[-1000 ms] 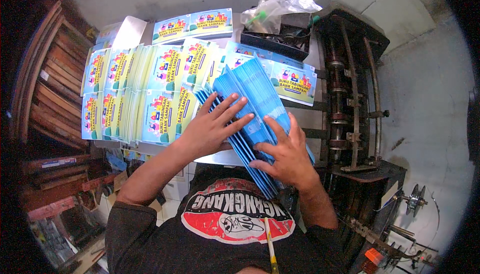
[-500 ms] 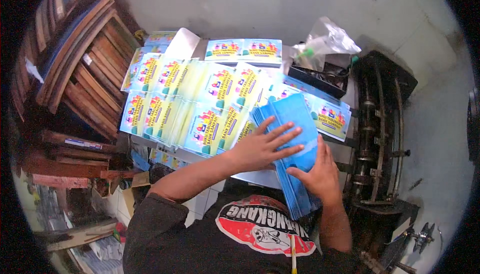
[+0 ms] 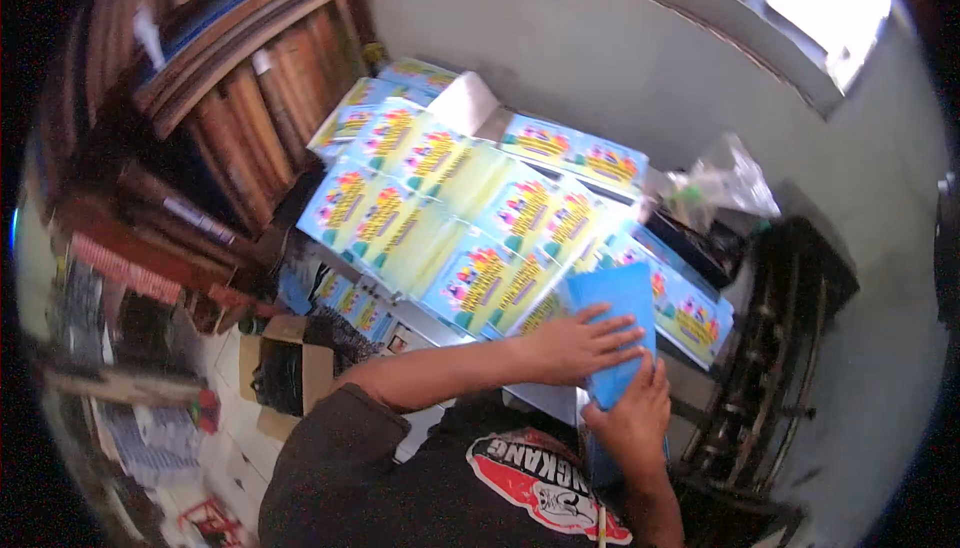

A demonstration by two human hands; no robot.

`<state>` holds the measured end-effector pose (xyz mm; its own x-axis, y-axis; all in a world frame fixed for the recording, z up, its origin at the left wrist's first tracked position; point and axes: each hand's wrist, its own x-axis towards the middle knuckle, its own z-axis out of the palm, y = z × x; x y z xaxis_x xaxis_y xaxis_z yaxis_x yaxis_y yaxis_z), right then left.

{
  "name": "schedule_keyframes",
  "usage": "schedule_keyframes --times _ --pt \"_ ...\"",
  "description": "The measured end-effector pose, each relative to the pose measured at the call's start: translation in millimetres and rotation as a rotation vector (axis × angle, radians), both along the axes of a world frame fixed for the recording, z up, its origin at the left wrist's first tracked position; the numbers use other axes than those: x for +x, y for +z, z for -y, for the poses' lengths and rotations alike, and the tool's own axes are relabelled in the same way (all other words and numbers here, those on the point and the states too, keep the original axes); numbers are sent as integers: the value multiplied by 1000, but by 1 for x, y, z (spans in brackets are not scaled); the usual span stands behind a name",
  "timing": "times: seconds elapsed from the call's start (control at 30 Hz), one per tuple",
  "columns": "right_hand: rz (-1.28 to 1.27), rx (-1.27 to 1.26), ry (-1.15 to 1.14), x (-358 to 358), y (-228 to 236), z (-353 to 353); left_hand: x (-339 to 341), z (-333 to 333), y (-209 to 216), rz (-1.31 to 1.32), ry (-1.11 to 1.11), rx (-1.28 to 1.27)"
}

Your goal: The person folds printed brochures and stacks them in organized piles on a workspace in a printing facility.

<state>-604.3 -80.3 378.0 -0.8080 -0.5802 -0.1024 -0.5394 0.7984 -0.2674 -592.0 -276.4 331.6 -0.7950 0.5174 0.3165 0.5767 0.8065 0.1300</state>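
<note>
My left grip (image 3: 598, 343) is open, laid palm down across the blue stack (image 3: 622, 293), its fingers spread and pointing to the right. My right grip (image 3: 638, 403) sits lower on the same stack, thumb over the near face and fingers up along the right edge; I cannot tell how firmly it is closed, since the picture is blurred there.

The blue stack is in front of my chest, at the near right part of the counter (image 3: 545, 400), slanting with its far end beside the printed cards. My right grip hides much of its near end.

The cards (image 3: 470, 278), pale blue and yellow with bright pictures, lie to the left in two long overlapping rows. A card pile (image 3: 575, 148) lies behind them, and another row (image 3: 690, 318) runs just beyond my stack to the right. A white sheet (image 3: 465, 103) stands tilted at the far left.

Behind the stack is a black box (image 3: 690, 243) with a clear bag (image 3: 735, 183) beside it, and a dark machine (image 3: 750, 358) with bars stands at my right. Wooden boards (image 3: 245, 133) fill the rack on the left. An open carton (image 3: 318, 378) rests on the tiled floor (image 3: 230, 448).
</note>
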Motion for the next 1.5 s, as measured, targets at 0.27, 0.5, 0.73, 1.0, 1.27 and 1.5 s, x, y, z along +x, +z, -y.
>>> schedule_keyframes --times 0.27,0.5,0.73,1.0,1.27,1.5 --pt "-5 10 -57 0 -7 3 26 27 15 -120 31 168" --pt "106 220 -396 12 35 48 122 339 126 -387 621 501" --pt "323 261 -405 -7 41 71 39 665 -40 129 1030 251" --pt "281 37 -317 -6 33 81 -31 719 -99 470 1010 -48" --pt "241 135 -297 -7 27 79 -37 712 -99 311 915 -113" --pt "243 119 -330 -15 21 88 -33 719 -107 205 835 40"
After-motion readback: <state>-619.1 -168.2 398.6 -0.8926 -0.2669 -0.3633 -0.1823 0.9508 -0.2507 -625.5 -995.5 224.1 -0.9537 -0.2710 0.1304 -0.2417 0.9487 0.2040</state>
